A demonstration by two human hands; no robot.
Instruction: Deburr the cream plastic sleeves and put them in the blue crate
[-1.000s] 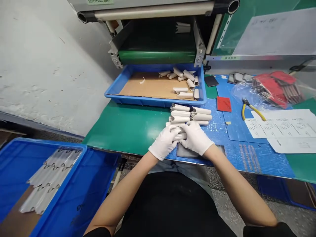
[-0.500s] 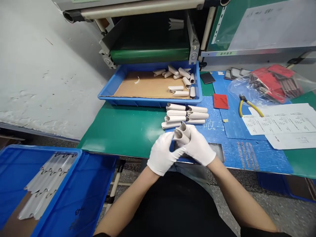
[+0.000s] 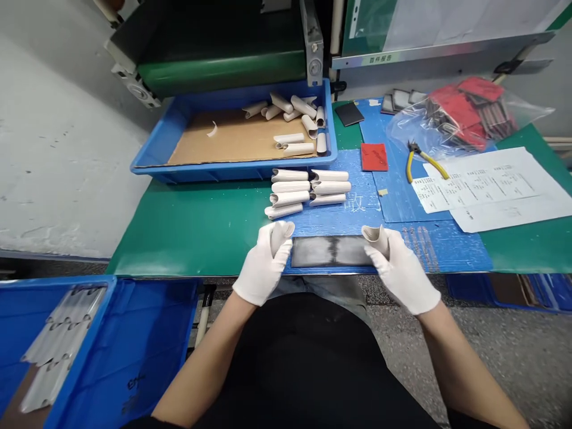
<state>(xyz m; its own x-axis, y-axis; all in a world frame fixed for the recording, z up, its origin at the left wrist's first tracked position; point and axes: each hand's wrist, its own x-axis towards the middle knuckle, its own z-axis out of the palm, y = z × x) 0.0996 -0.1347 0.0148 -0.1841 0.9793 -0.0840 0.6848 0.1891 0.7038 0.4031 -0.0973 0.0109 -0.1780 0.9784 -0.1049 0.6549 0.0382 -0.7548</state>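
Left gloved hand (image 3: 263, 265) closed on a curled white tube (image 3: 281, 234); right gloved hand (image 3: 402, 271) closed on a second tube (image 3: 375, 238). The hands sit on either side of a dark grey plate (image 3: 330, 251), not touching it. Rows of loose tubes (image 3: 290, 190) lie just beyond the plate, on a blue mat (image 3: 357, 220); a blue tray (image 3: 232, 173) is beyond those.

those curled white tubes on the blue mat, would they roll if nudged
Probably: the curled white tubes look rounded, so they could roll, though their split edge may stop them. They seem light yet stiff, their ends holding shape.
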